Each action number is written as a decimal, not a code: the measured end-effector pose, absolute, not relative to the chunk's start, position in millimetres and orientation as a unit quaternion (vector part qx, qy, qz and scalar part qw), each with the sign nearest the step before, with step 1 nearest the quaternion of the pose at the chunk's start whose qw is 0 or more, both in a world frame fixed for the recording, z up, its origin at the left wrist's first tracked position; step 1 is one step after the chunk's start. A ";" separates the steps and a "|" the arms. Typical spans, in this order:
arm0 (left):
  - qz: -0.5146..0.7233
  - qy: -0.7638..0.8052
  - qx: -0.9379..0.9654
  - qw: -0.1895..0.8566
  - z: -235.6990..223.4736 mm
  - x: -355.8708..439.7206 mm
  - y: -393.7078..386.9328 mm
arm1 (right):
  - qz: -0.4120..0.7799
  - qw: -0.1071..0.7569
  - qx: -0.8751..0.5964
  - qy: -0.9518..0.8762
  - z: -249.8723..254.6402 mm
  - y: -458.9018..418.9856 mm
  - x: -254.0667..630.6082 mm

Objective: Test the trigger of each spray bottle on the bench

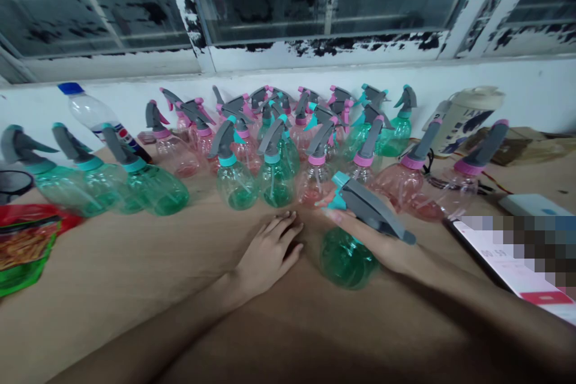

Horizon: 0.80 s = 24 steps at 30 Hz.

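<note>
My right hand (382, 246) is closed round the neck of a green spray bottle (346, 261) with a grey and turquoise trigger head. That bottle stands nearest to me, slightly blurred. My left hand (270, 252) lies flat on the brown table (216, 318), fingers spread, holding nothing. Just beyond the hands are two green spray bottles with turquoise collars, one of them a green bottle (276, 186) near my left fingertips. A pink spray bottle (314, 183) stands behind the held one. More pink and green bottles crowd behind, partly hiding one another.
Several green bottles (157, 189) stand at the left, near a snack packet (31, 246) and a blue-capped drink bottle (92, 111). At right lie a phone (504, 258) and a white box (535, 207); a printed cream container (468, 117) stands by the wall under the windows.
</note>
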State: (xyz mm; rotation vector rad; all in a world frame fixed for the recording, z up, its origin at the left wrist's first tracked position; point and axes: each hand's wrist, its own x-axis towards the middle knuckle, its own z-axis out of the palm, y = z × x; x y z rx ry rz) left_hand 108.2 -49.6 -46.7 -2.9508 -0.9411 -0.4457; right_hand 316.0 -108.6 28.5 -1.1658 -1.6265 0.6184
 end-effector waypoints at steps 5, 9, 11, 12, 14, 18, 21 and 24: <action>-0.157 -0.303 -0.940 0.002 -48.6 108.1 -49.2 | 0.222 0.476 -0.520 -0.673 32.2 -112.7 316.3; -0.158 -0.300 -0.941 0.000 -46.4 108.4 -50.2 | 0.221 0.482 -0.513 -0.675 31.7 -112.0 317.0; -0.150 -0.302 -0.941 -0.001 -44.2 108.7 -50.8 | 0.238 0.490 -0.496 -0.676 30.2 -110.1 317.0; -0.146 -0.303 -0.942 -0.002 -43.3 108.9 -51.0 | 0.250 0.497 -0.486 -0.674 29.3 -109.2 317.0; -0.142 -0.303 -0.942 0.000 -42.3 109.1 -51.2 | 0.285 0.509 -0.465 -0.666 27.8 -107.7 316.7; -0.141 -0.304 -0.942 0.003 -43.2 108.9 -50.9 | 0.296 0.504 -0.465 -0.664 27.5 -108.4 317.2; -0.140 -0.304 -0.942 0.004 -43.8 108.9 -50.8 | 0.259 0.491 -0.493 -0.670 27.5 -110.6 318.4; -0.138 -0.303 -0.943 0.001 -43.6 109.2 -50.6 | 0.270 0.480 -0.510 -0.661 26.8 -111.8 319.6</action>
